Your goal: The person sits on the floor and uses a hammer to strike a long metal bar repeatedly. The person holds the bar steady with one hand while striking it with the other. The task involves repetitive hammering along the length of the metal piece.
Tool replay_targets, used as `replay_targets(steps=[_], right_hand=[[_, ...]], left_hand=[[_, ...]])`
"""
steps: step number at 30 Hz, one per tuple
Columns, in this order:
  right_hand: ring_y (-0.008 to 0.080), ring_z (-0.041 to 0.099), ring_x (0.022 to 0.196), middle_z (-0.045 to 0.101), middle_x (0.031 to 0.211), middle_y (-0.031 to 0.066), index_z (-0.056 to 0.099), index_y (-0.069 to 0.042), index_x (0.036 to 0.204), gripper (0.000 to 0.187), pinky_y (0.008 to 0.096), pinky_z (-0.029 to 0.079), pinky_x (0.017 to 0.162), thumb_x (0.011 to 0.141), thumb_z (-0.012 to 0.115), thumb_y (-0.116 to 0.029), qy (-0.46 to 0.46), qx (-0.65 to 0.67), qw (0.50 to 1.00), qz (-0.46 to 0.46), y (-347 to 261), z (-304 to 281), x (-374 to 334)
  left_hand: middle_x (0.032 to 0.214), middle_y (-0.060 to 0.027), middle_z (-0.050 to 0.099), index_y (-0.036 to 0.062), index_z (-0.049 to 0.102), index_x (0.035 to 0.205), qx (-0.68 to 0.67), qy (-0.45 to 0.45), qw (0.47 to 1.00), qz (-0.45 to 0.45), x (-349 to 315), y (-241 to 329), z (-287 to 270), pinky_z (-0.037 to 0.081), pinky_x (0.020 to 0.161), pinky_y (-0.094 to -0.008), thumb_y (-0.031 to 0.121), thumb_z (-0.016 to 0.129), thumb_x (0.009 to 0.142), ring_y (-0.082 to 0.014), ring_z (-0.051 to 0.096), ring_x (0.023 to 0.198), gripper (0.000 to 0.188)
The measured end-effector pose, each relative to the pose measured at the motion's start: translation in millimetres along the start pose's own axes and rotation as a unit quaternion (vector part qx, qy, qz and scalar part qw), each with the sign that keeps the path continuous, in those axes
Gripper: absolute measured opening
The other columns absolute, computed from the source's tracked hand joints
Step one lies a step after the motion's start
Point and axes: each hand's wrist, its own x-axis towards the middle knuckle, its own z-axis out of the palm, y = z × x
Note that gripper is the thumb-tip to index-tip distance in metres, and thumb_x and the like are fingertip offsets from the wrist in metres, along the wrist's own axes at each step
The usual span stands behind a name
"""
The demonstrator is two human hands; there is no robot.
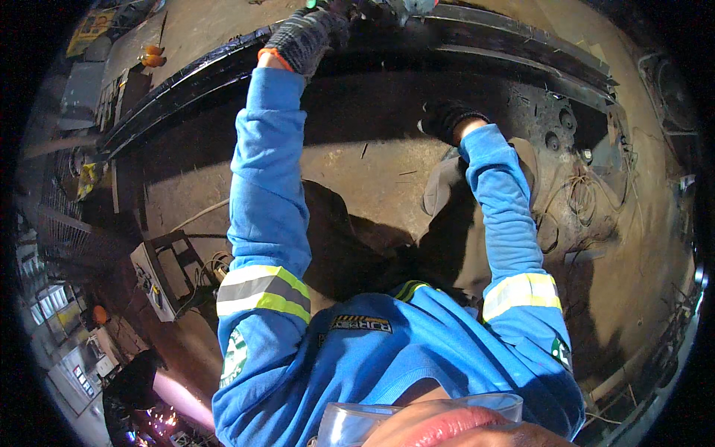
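Workshop with a worn brown floor [357, 167], lit by a band of sunlight across the middle of the frame; a long, dark metal beam [510, 45] spans the upper part. Its supports cannot be made out; should it be loosely seated, a push could shift it and pinch fingers against its edges. The loose, pale coiled cable [582, 200] at right might catch a foot, and the bright orange sparks [162, 421] at lower left could be a burn or fire hazard if they spread. The left hand [304, 39], in a grey-and-black knitted glove with an orange cuff, lies at the beam, top centre; its grip and opening cannot be told. The right hand [449, 121], black-gloved, is right of centre below the beam, its fingers too dark to judge; no held object is discernible.
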Motion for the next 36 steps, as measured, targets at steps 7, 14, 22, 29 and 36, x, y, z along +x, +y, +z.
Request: replay_targets(steps=[7,14,22,29,36], right_hand=[[0.0356,0.058,0.09,0.063,0.094,0.0181,0.064,-0.01,0.098,0.037,0.0452,0.046,0.077,0.077,0.057,-0.039,0.104,0.048,0.993,0.033,44,44,17],[0.0256,0.045,0.12,0.045,0.13,0.0165,0.044,-0.005,0.128,0.046,0.0339,0.036,0.101,0.083,0.049,-0.014,-0.083,-0.032,0.993,0.08,-14,-22,-3],[0.0314,0.045,0.118,0.045,0.128,0.0206,0.045,-0.002,0.126,0.052,0.0355,0.037,0.1,0.082,0.054,-0.026,-0.047,0.0,0.994,0.095,-16,-23,-8],[0.0306,0.056,0.105,0.057,0.113,0.0181,0.063,-0.005,0.104,0.029,0.0379,0.046,0.088,0.08,0.05,-0.014,-0.093,-0.102,0.987,0.084,-11,-19,-6],[0.0296,0.055,0.108,0.056,0.115,0.0183,0.062,-0.009,0.107,0.034,0.0379,0.045,0.09,0.081,0.048,-0.024,-0.099,-0.096,0.988,0.074,-15,-12,-13]], left_hand=[[0.101,-0.0144,0.062,0.0106,0.059,0.108,0.14,-0.04,0.987,0.072,-6,-3,-27,0.048,0.079,-0.0352,0.017,0.047,0.084,-0.0283,0.06,0.093,0.027],[0.107,-0.015,0.061,0.0105,0.057,0.113,0.262,-0.149,0.951,0.066,-29,-24,-41,0.047,0.081,-0.0348,0.018,0.046,0.086,-0.0282,0.06,0.096,0.03],[0.095,-0.0258,0.062,-0.0047,0.064,0.091,-0.067,0.037,0.944,-0.322,-14,-140,18,0.045,0.078,-0.0401,0.044,0.062,0.072,-0.0371,0.059,0.091,0.053],[0.085,-0.0236,0.063,-0.0029,0.064,0.087,-0.256,0.046,0.931,-0.254,21,-27,19,0.044,0.075,-0.0401,0.036,0.062,0.073,-0.0297,0.061,0.085,0.042],[0.09,-0.0214,0.063,0.0009,0.061,0.094,-0.143,0.023,0.986,-0.087,50,8,27,0.045,0.077,-0.0399,0.031,0.06,0.075,-0.0305,0.06,0.088,0.036]])
